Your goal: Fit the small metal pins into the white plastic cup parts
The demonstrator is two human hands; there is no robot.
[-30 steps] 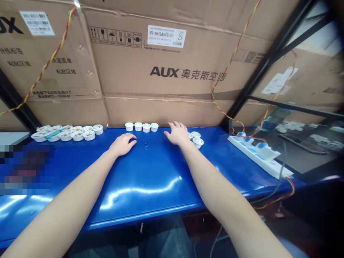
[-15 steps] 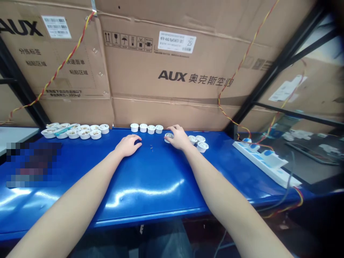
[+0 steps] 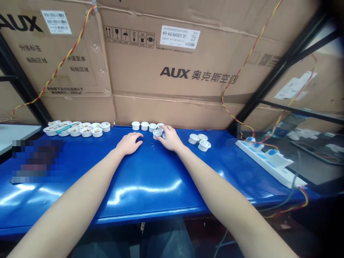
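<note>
My right hand (image 3: 171, 138) is curled round a small white plastic cup (image 3: 164, 136), mostly hidden behind the thumb and fingers. Another white cup (image 3: 157, 134) stands against its fingertips, just in front of a back row of similar cups (image 3: 144, 125). To the left, my left hand (image 3: 129, 143) rests on the blue table (image 3: 145, 172), fingers bent and thumb apart, with nothing in it. Between the hands lie a few tiny dark pieces (image 3: 152, 146), too small to name. Three more white cups (image 3: 204, 145) stand right of my right hand.
Several filled white cups (image 3: 86, 132) stand at the back left, with a teal strip-like thing (image 3: 63, 129) across some. Cardboard (image 3: 172, 104) walls the back. A white power strip (image 3: 268, 163) with cables lies at the right edge. A blurred-out object (image 3: 37, 161) lies left.
My right hand has moved left with the cup, away from the three cups on the right, toward the back row. My left hand has stayed in place. The view has shifted slightly.
</note>
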